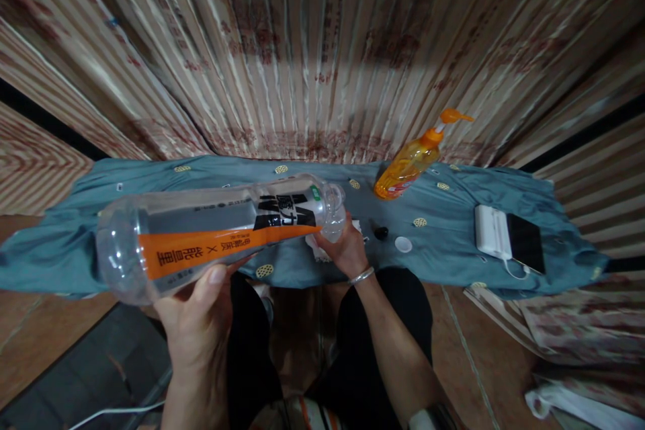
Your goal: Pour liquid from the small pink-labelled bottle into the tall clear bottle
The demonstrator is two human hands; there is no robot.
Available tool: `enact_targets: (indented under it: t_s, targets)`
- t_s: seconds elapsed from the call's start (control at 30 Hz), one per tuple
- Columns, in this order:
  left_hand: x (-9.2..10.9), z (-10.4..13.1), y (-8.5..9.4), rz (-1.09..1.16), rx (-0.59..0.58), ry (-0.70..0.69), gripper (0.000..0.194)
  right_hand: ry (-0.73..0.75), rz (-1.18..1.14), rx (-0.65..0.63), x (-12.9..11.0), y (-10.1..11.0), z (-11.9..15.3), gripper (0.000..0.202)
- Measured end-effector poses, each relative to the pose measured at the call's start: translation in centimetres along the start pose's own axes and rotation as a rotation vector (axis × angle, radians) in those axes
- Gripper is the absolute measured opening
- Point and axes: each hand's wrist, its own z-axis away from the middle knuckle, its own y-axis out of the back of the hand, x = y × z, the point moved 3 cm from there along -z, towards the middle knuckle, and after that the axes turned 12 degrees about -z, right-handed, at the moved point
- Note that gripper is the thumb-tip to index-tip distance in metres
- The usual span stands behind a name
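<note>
A large clear plastic bottle (201, 228) with an orange, silver and black label lies on its side in the air, its neck pointing right. My left hand (196, 309) grips it from below near the base, thumb on the label. At the bottle's mouth, my right hand (347, 248) is closed on a small clear plastic container (332, 223), whose exact shape I cannot make out. White tissue (320, 253) shows partly behind that hand. A white round cap (403, 244) and a small black object (381, 233) lie to its right on the cloth.
An orange pump bottle (407, 164) stands at the back right of the cloth-covered table (448, 242). Farther right, a white device (491, 230) is cabled to a black phone-like slab (525, 242). Pleated curtains (312, 67) hang close behind. A dark box (95, 363) sits at lower left.
</note>
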Motion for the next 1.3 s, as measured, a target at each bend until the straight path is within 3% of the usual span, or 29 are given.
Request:
enact_targets:
  t_s: [0.5, 0.9, 1.3]
  targets:
    - [-0.25, -0.24, 0.11, -0.010, -0.019, -0.040, 0.049, 0.060, 0.042, 0.016, 0.45, -0.25, -0.11, 0.072]
    - [0.34, -0.46, -0.13, -0.013, -0.030, -0.045, 0.078, 0.109, 0.052, 0.041, 0.66, -0.34, -0.11, 0.071]
    - [0.30, -0.46, -0.17, -0.038, -0.022, -0.062, 0.082, 0.100, 0.031, 0.038, 0.81, -0.40, -0.13, 0.068]
